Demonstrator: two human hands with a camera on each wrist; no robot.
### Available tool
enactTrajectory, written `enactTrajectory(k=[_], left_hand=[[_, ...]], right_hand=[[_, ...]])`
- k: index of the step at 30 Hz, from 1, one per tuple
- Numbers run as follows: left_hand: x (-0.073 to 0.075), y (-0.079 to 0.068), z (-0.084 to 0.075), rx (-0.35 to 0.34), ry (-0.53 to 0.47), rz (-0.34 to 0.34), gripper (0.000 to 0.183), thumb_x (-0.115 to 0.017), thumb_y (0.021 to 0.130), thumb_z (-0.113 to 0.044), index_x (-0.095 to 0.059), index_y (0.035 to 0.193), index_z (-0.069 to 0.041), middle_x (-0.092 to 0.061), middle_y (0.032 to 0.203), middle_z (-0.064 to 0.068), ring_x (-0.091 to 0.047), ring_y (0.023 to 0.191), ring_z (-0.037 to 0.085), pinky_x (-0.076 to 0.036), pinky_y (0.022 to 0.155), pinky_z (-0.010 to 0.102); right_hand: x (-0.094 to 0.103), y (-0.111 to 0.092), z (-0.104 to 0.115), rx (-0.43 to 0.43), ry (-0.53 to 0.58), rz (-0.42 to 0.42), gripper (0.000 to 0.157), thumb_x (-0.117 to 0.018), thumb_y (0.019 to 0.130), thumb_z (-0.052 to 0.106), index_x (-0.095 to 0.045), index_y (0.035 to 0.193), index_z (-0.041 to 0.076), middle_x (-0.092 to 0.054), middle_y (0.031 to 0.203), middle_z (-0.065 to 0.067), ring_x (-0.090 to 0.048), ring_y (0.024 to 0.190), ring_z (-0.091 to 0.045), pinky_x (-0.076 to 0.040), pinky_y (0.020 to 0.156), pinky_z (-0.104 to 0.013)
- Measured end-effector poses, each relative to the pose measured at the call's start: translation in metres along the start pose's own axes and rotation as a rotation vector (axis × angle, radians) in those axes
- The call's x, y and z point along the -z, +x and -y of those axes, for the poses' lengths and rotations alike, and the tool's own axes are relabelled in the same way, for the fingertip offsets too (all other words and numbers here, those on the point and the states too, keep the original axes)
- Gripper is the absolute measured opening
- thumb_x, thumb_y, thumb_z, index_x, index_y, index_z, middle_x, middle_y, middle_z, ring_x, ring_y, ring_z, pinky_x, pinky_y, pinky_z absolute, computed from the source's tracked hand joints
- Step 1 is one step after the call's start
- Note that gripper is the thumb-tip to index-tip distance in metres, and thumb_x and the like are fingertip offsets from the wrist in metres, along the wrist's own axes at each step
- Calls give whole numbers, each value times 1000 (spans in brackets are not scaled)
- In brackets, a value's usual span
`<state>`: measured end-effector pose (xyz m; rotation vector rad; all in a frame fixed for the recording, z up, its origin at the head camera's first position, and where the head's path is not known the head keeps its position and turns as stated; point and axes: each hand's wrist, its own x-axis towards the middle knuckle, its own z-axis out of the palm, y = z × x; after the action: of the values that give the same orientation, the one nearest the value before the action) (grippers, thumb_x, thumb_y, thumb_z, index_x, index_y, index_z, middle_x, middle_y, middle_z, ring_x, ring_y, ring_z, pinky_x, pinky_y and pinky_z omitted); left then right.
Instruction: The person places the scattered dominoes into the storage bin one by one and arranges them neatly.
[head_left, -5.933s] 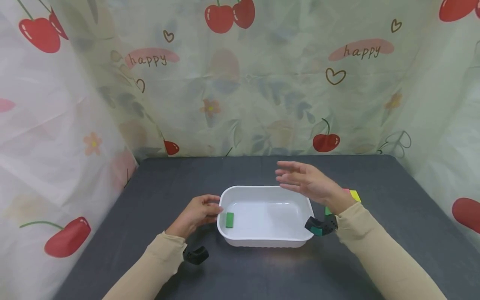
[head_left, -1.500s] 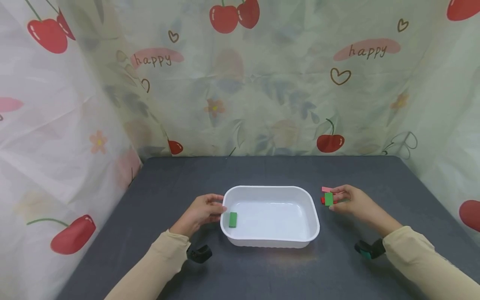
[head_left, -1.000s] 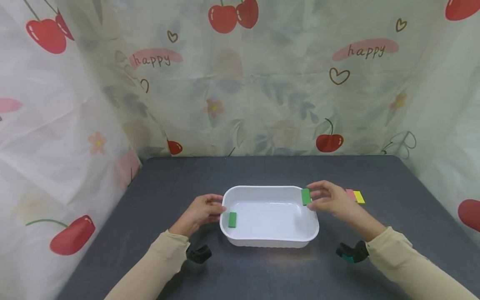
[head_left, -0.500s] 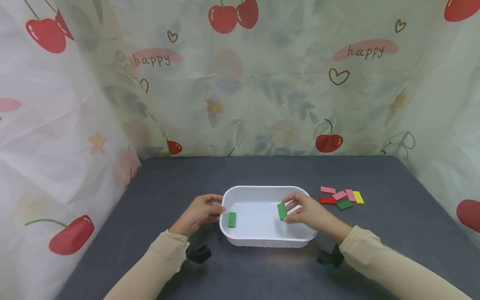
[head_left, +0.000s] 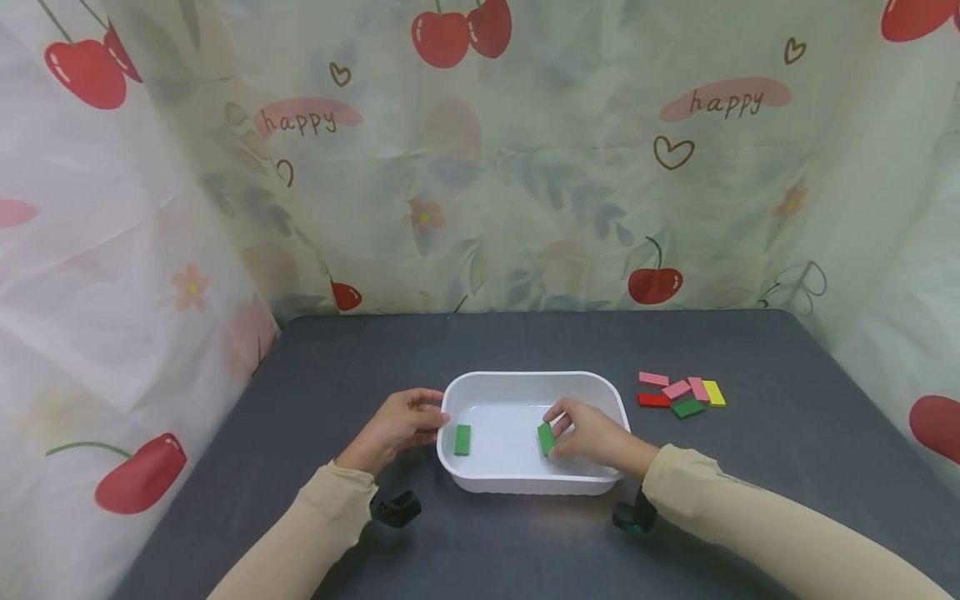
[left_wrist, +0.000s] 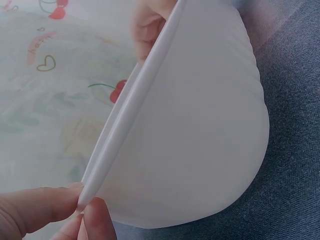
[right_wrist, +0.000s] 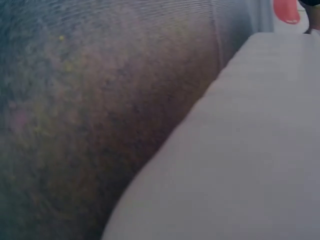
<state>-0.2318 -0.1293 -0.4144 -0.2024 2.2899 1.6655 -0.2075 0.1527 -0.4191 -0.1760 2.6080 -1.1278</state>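
Note:
A white plastic basin sits on the dark table. My left hand pinches its left rim; in the left wrist view, the thumb is on one side of the rim and the fingers on the other. My right hand reaches over the right rim and holds a green domino block between thumb and fingertips, tilted, low inside the basin. Another green block lies flat on the basin floor near the left end. The right wrist view shows the basin's outer wall but not the hand.
Right of the basin lies a loose group: pink blocks, a red block, a green block and a yellow block. A patterned curtain hangs behind the dark table and along both sides.
The right hand has carried a green block from the group at right, over the basin's right rim and leftward, down into the basin. The left hand stays on the left rim.

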Motion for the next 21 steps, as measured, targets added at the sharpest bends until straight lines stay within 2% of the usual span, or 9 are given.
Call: enactTrajectory(k=[21], left_hand=[[-1,1,-1,10,0,0,43,-73,84,-5,-59,125,-5,-68,109,14,-64,86,18,-57,74,32]], right_hand=[[-10,3,5,-92,-81,21,42,-79,74,2,-59,111,7,-63,90,-4,-57,85,-17,-51,80,-34]])
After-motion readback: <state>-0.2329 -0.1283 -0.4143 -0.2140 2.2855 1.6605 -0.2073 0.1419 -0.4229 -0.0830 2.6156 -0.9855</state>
